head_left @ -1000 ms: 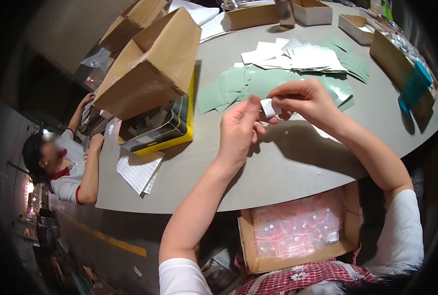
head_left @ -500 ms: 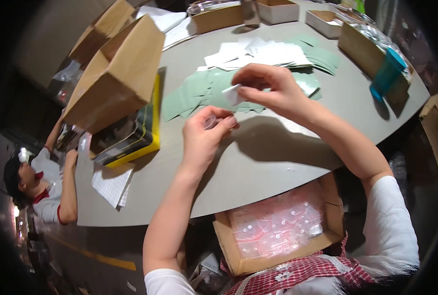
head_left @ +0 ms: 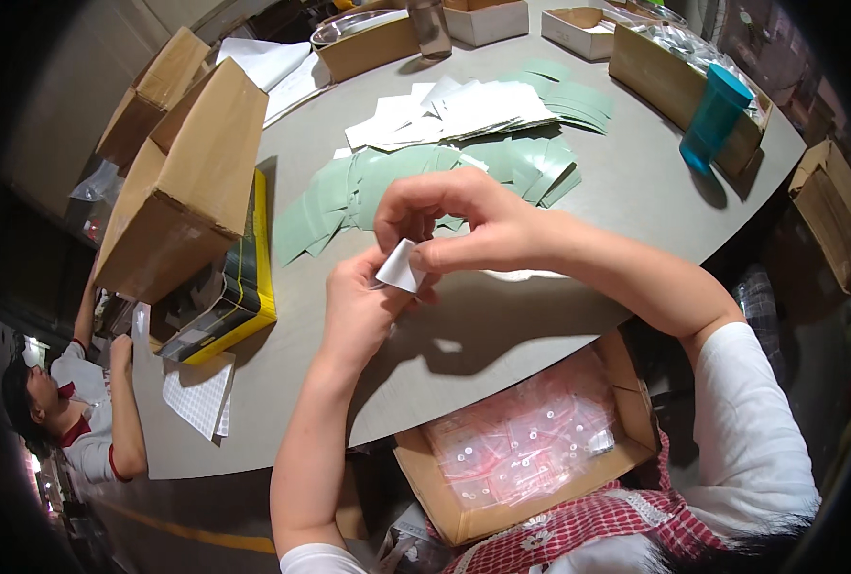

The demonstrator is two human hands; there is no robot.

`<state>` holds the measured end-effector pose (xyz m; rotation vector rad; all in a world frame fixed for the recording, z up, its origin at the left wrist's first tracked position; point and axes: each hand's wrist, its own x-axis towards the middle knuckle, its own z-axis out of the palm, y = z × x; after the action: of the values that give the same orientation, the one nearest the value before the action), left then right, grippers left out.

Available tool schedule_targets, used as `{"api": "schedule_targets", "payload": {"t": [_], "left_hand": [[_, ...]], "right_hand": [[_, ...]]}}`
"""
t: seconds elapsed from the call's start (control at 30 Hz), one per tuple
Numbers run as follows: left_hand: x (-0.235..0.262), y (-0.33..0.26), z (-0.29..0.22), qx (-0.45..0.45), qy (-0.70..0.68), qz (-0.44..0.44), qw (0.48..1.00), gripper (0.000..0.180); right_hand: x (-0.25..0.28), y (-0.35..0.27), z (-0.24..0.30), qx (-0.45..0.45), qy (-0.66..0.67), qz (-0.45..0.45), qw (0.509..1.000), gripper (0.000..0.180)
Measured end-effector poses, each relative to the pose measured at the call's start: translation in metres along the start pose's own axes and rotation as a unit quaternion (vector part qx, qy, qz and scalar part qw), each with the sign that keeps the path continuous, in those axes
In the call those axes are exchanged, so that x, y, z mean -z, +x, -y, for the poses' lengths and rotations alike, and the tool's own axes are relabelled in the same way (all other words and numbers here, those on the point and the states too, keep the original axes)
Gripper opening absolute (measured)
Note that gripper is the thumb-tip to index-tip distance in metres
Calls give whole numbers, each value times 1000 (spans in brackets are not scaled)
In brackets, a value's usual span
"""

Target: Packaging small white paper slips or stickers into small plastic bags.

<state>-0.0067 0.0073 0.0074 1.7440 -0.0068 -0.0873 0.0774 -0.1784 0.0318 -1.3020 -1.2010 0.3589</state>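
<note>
A small folded piece of white paper point(head_left: 403, 268) is pinched between the thumb and fingers of my right hand point(head_left: 478, 220). It sits right at the fingers of my left hand point(head_left: 351, 304), which are curled closed. The small clear round plastic piece in the left hand is now mostly covered by the paper and fingers. Just beyond both hands, green cards point(head_left: 387, 177) lie fanned over the grey table point(head_left: 425, 383). Behind them is a loose pile of white paper slips point(head_left: 492, 110).
Cardboard boxes point(head_left: 196, 158) stand at the left on a black-and-yellow box point(head_left: 253, 287). A teal tumbler point(head_left: 714, 120) is at the right by a long box of clear bags point(head_left: 674, 81). Below the table edge sits a carton of pink bagged items point(head_left: 526, 435). A co-worker point(head_left: 76, 407) is at the far left.
My right hand has moved left and down, bringing the white paper to my left hand. The whole view has shifted slightly, with the table's things now further left.
</note>
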Motion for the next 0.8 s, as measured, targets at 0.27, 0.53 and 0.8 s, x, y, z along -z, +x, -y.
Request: {"api": "schedule_targets", "payload": {"t": [0.27,0.53,0.8], "left_hand": [[8,4,10,-174,316,-100,927,12],[4,5,7,-156,395,-208,881,17],[7,4,6,-170,373,-239,880,28]], "right_hand": [[-1,-1,-5,-65,-250,144,955,49],[2,1,-3,-81,-343,117,929,56],[2,2,5,-88,-337,109,931,55]]}}
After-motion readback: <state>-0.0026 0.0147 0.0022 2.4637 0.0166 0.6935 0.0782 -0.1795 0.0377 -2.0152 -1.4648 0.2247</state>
